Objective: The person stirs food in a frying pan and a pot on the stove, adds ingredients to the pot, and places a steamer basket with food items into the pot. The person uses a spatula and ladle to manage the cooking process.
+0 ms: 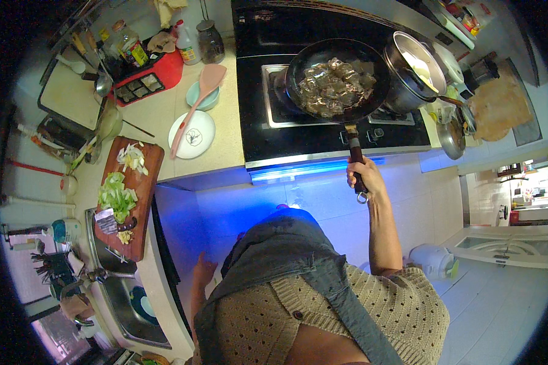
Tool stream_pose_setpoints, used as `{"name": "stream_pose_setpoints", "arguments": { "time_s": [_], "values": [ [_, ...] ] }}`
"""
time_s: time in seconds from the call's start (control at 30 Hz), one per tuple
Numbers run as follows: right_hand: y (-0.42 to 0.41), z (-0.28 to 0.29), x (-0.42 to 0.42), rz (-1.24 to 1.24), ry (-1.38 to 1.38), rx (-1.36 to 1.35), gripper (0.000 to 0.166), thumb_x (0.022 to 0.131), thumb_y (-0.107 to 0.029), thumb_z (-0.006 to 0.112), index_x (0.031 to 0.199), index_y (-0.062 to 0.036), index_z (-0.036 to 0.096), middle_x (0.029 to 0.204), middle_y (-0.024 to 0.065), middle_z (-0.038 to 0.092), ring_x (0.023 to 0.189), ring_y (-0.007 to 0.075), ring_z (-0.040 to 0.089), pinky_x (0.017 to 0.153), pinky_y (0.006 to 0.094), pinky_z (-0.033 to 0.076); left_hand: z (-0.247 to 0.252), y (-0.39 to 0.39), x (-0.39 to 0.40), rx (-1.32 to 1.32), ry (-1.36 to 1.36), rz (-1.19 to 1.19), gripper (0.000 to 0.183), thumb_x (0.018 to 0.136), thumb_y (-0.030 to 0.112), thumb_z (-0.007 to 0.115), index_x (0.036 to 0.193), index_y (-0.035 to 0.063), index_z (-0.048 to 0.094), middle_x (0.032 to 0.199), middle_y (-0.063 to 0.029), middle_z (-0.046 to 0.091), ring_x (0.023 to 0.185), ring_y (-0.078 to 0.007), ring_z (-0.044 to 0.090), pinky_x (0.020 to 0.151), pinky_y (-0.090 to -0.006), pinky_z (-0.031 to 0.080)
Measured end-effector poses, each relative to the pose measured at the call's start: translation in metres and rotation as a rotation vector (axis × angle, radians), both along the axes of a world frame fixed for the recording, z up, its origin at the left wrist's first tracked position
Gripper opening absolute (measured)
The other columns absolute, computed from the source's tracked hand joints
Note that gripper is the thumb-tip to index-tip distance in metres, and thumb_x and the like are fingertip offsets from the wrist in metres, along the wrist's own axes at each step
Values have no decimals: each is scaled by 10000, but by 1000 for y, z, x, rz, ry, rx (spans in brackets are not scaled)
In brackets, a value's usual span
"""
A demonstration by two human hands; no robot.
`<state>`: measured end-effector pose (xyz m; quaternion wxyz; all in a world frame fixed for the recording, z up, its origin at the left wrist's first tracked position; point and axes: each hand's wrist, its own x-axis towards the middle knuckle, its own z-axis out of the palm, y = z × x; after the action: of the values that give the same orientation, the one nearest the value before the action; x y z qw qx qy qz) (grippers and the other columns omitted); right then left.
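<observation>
My right hand (pixel 368 177) is wrapped around the dark handle (pixel 355 153) of a black frying pan (pixel 294 98) over the left burner of the stove. Dark, glossy pieces of food (pixel 338 86) lie heaped in the pan; I cannot tell what they are. Low at my left side hangs my left hand (pixel 204 268), in dim light, seemingly holding nothing, with its fingers apart. A pink spatula (pixel 194 114) rests across a white plate (pixel 201 143) and a small teal bowl (pixel 212 98) on the counter left of the stove.
A wooden cutting board (pixel 141 200) with chopped vegetables and a knife (pixel 105 221) overhangs the sink (pixel 132 319). A steel pot (pixel 399 91) stands right of the pan. A red seasoning rack (pixel 169 70) and bottles line the back counter. A pan lid (pixel 452 139) sits far right.
</observation>
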<state>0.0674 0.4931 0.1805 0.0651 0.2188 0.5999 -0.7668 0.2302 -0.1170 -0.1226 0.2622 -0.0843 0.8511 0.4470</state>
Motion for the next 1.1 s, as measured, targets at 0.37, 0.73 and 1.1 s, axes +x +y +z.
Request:
{"name": "stream_pose_setpoints", "arguments": {
  "time_s": [0.37, 0.73, 1.1],
  "values": [
    [2, -7, 19, 25, 84, -544, 169, 809, -106, 605, 929, -20, 523, 542, 9, 437, 384, 107, 395, 376, 258, 350, 37, 9, -10, -15, 53, -131, 651, 832, 318, 663, 1355, 82, 355, 805, -111, 671, 776, -337, 644, 704, -413, 508],
    [-22, -36, -9, 102, 12, -682, 188, 763, -57, 597, 915, -15, 494, 540, 31, 448, 425, 125, 429, 403, 271, 361, 140, 30, -19, -381, 67, -103, 703, 802, 243, 697, 1377, 54, 340, 819, -117, 679, 766, -343, 650, 700, -418, 507],
    [-16, -59, -56, 105, 8, -607, 208, 785, -46, 584, 967, -15, 488, 606, 31, 475, 460, 111, 438, 411, 268, 376, 100, 45, 4, -379, 102, -80, 752, 801, 222, 694, 1393, 3, 284, 827, -128, 682, 773, -342, 654, 695, -418, 507]
  ]
}}
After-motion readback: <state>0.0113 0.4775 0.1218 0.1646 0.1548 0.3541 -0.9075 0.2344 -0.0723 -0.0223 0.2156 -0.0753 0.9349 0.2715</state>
